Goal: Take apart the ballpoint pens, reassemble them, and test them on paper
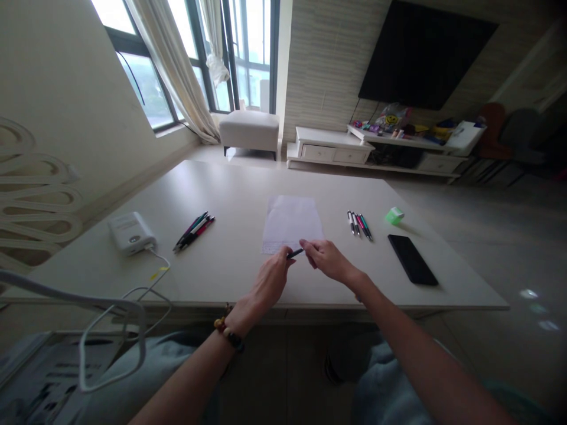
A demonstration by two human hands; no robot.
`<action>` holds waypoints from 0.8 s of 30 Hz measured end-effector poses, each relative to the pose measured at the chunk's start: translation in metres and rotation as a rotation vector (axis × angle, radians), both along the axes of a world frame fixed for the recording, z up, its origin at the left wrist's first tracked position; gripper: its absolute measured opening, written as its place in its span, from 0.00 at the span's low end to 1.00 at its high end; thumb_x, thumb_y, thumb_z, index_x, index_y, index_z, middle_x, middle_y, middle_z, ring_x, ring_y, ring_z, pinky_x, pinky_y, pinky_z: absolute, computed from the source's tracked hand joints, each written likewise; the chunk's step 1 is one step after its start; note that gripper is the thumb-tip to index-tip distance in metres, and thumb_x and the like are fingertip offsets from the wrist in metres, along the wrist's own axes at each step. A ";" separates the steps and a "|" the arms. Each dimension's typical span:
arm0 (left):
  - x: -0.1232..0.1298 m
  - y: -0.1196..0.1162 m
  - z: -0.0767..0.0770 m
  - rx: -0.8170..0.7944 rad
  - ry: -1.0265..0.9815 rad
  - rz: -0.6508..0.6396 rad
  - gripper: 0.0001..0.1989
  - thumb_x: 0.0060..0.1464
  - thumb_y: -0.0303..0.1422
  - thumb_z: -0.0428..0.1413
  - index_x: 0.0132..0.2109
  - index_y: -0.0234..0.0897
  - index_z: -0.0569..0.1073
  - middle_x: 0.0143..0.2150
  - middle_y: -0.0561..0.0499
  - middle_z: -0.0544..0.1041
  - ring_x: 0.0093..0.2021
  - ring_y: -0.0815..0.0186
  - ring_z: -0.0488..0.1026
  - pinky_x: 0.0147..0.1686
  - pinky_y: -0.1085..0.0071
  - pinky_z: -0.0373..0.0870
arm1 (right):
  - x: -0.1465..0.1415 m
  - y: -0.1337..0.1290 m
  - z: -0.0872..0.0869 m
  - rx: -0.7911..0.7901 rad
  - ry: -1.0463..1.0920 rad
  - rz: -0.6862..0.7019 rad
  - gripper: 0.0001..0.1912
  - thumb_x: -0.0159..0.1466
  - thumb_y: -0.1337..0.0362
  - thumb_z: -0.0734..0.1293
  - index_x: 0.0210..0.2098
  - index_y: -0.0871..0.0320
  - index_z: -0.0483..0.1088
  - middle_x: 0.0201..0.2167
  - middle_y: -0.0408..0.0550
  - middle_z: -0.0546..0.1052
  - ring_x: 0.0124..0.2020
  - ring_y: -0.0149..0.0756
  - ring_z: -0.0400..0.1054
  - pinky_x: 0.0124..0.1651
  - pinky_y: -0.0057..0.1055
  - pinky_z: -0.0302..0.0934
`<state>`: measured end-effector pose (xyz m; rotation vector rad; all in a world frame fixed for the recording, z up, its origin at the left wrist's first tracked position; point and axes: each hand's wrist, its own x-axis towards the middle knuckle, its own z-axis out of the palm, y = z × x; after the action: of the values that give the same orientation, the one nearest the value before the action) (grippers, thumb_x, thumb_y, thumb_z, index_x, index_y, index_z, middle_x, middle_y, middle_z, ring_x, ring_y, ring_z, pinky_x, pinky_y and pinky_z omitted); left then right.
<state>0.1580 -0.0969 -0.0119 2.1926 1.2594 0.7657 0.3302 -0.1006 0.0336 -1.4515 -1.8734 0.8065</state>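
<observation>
My left hand [271, 278] and my right hand [326, 261] meet over the near edge of a sheet of white paper [291, 223]. Between their fingertips is a dark pen [295, 253], pinched by both hands and lying roughly level. A bunch of several pens [194, 231] lies left of the paper, and another group of several pens [358, 225] lies to its right. All of this rests on a pale table [230, 277]. A beaded bracelet circles my left wrist.
A black smartphone [412, 260] and a small green block [394, 216] lie at the table's right. A white power bank [132, 233] sits at the left, its white cable [153, 277] running over the near edge. A cabinet and stool stand beyond the table.
</observation>
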 end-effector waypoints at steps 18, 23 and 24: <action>0.001 0.000 0.003 0.018 -0.015 -0.041 0.09 0.60 0.30 0.45 0.47 0.37 0.63 0.36 0.47 0.75 0.33 0.65 0.71 0.31 0.72 0.61 | 0.000 -0.002 0.002 0.011 -0.015 0.022 0.23 0.65 0.53 0.54 0.18 0.58 0.60 0.14 0.39 0.61 0.19 0.27 0.56 0.26 0.26 0.50; 0.001 -0.001 0.004 0.005 0.007 -0.019 0.09 0.61 0.31 0.44 0.48 0.38 0.63 0.34 0.48 0.75 0.33 0.65 0.71 0.31 0.72 0.61 | 0.000 -0.003 0.002 0.043 -0.001 0.067 0.18 0.65 0.56 0.56 0.23 0.58 0.62 0.18 0.39 0.64 0.22 0.27 0.57 0.27 0.25 0.49; 0.001 -0.001 0.004 0.007 0.016 -0.019 0.09 0.61 0.31 0.44 0.47 0.38 0.63 0.34 0.48 0.76 0.33 0.64 0.72 0.31 0.71 0.61 | -0.001 -0.003 0.000 0.053 0.002 0.063 0.17 0.65 0.56 0.56 0.23 0.58 0.61 0.18 0.39 0.63 0.22 0.27 0.57 0.27 0.25 0.49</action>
<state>0.1587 -0.0979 -0.0083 2.2172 1.2436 0.7478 0.3297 -0.1031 0.0336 -1.3646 -1.9330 0.7820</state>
